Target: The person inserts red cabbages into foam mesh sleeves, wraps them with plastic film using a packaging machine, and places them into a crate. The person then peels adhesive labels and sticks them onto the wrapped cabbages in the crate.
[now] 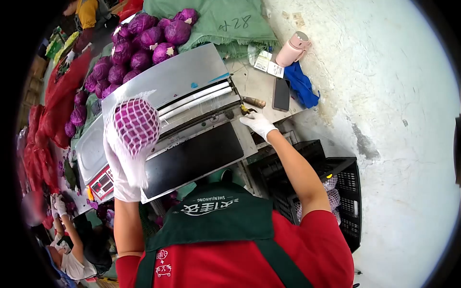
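Your white-gloved left hand [116, 161], at 10 o'clock from the flat black rectangular plate [194, 158], curls partway around a round purple cabbage in white mesh netting [137, 121]. Fingers partly hidden; likely supporting it from the side, so the net's bunched tail hangs free. Your white-gloved right hand [259, 125], 2 o'clock, is half closed beside a small yellow-and-black fitting [246, 110]; grip cannot be told. Long white rolls [197, 101] lie at 12 o'clock, presumably for easy reach. Bare purple cabbages [151, 36] heap at 11.
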### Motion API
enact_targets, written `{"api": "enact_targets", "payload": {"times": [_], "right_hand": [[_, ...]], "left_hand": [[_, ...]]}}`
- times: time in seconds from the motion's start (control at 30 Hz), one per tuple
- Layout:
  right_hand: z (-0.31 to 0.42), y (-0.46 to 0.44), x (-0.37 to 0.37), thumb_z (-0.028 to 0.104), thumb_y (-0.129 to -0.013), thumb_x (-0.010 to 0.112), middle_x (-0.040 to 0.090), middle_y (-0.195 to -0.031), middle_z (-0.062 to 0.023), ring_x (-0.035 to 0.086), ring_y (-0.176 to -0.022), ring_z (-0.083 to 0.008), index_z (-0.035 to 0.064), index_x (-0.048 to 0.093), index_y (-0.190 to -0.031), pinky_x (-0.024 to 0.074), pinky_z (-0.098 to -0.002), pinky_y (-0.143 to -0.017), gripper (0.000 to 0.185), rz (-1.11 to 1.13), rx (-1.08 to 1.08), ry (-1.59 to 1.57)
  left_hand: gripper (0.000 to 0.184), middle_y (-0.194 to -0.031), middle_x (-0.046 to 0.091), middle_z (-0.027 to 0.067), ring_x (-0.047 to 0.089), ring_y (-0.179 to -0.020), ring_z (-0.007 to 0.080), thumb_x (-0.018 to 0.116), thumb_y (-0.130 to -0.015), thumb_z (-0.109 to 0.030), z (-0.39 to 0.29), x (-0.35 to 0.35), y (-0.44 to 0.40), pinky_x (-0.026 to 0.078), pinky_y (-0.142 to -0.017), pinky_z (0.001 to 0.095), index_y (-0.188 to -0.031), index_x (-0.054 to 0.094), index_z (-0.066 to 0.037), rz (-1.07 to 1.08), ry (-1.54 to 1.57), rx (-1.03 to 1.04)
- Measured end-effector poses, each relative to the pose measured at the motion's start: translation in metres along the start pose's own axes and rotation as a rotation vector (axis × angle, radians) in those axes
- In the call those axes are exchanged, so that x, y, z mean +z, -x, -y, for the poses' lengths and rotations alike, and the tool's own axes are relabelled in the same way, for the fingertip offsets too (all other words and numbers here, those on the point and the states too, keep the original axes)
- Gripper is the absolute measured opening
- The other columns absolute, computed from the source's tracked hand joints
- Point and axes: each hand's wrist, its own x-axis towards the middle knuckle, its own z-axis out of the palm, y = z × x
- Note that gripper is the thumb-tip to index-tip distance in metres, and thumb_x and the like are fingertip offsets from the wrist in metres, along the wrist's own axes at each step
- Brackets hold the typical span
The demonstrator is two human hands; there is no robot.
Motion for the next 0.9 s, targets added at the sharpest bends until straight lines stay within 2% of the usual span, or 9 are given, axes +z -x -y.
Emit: {"api": "enact_targets", "payload": {"times": [0.17, 0.27, 0.4, 0.5, 0.53, 0.6, 0.67, 0.77, 0.9], "right_hand": [[0.036, 0.059, -0.068, 0.023, -0.087, 0.06, 0.053, -0.071, 0.0026, 0.05, -0.066, -0.0087, 0.0051, 0.057, -0.078, 0.041, -0.0247, -0.062, 0.02, 0.15, -0.101, -0.164], [0.001, 0.071, -0.16, 0.023, -0.088, 0.055, 0.059, -0.072, -0.0032, 0.056, -0.068, -0.0133, 0.0064, 0.061, -0.086, 0.0452, -0.0274, -0.062, 0.018, -0.039, -0.167, -0.175], [-0.012, 0.093, -0.186, 0.038, -0.084, 0.061, 0.063, -0.088, -0.0206, 0.06, -0.082, -0.0362, 0.0046, 0.065, -0.089, 0.0471, -0.0438, -0.076, 0.034, -0.543, 0.133, 1.165], [0.043, 0.077, -0.157, 0.038, -0.085, 0.059, 0.061, -0.108, -0.0216, 0.059, -0.093, -0.0389, 0.0056, 0.066, -0.099, 0.0463, -0.0453, -0.084, 0.036, -0.365, 0.386, 1.073], [0.087, 0.08, -0.128, 0.034, -0.087, 0.056, 0.059, -0.117, -0.02, 0.057, -0.102, -0.0375, 0.0052, 0.063, -0.11, 0.0434, -0.0449, -0.09, 0.037, -0.583, 0.416, 1.267], [0.118, 0.068, -0.101, 0.027, -0.089, 0.055, 0.059, -0.118, -0.0186, 0.057, -0.105, -0.0325, 0.0036, 0.059, -0.117, 0.043, -0.0379, -0.093, 0.036, -0.983, -0.163, 1.101], [0.157, 0.042, -0.058, 0.021, -0.086, 0.057, 0.063, -0.1, -0.0157, 0.06, -0.097, -0.0272, 0.0021, 0.062, -0.11, 0.046, -0.0421, -0.086, 0.031, -0.704, -0.718, 0.262], [0.205, 0.02, 0.024, 0.018, -0.086, 0.058, 0.062, -0.11, -0.0165, 0.059, -0.101, -0.028, 0.0025, 0.055, -0.12, 0.0445, -0.0383, -0.09, 0.038, -0.3, -0.714, 0.232], [0.229, -0.03, 0.096, 0.036, -0.093, 0.049, 0.056, -0.122, -0.0211, 0.055, -0.111, -0.0331, 0.0049, 0.044, -0.133, 0.0414, -0.0373, -0.095, 0.052, 0.067, -0.559, 0.114]], "left_hand": [[0.052, -0.129, 0.052, 0.0112, 0.049, -0.118, 0.0283, 0.053, -0.09, -0.039, -0.025, -0.037, -0.071, 0.039, -0.101, 0.0457, -0.131, 0.046, -0.008, 0.086, 0.029, -0.049], [0.042, -0.117, 0.059, 0.0083, 0.056, -0.108, 0.0246, 0.058, -0.088, -0.034, -0.039, -0.05, -0.114, 0.043, -0.096, 0.0434, -0.121, 0.054, -0.008, 0.136, 0.014, -0.127], [0.039, -0.108, 0.063, 0.0097, 0.06, -0.098, 0.0239, 0.061, -0.087, -0.037, -0.034, -0.029, -0.147, 0.049, -0.087, 0.0455, -0.113, 0.057, -0.009, -0.148, -0.123, -0.166], [0.046, -0.107, 0.063, 0.011, 0.062, -0.097, 0.0261, 0.057, -0.088, -0.047, -0.022, -0.013, -0.154, 0.05, -0.085, 0.0491, -0.112, 0.058, -0.008, -0.033, -0.105, -0.317], [0.049, -0.105, 0.064, 0.0108, 0.063, -0.095, 0.0262, 0.056, -0.088, -0.05, -0.013, -0.029, -0.174, 0.052, -0.083, 0.049, -0.112, 0.058, -0.007, 0.051, -0.09, -0.332], [0.042, -0.106, 0.064, 0.0104, 0.062, -0.094, 0.0244, 0.058, -0.089, -0.04, -0.009, -0.028, -0.179, 0.051, -0.086, 0.0442, -0.114, 0.057, -0.007, -0.02, -0.216, -0.279], [0.046, -0.106, 0.064, 0.011, 0.062, -0.094, 0.0216, 0.058, -0.089, -0.038, -0.015, -0.029, -0.18, 0.051, -0.085, 0.0405, -0.119, 0.053, -0.004, -0.073, -0.332, -0.271], [0.044, -0.103, 0.063, 0.0096, 0.059, -0.097, 0.0169, 0.055, -0.092, -0.034, -0.005, -0.057, -0.19, 0.047, -0.088, 0.0348, -0.12, 0.052, 0.001, -0.441, -1.256, 0.558], [0.034, -0.107, 0.063, 0.0077, 0.057, -0.097, 0.0147, 0.045, -0.098, -0.026, -0.019, -0.07, -0.2, 0.044, -0.089, 0.0286, -0.117, 0.057, 0.0, -0.064, -0.626, 0.11]]}}
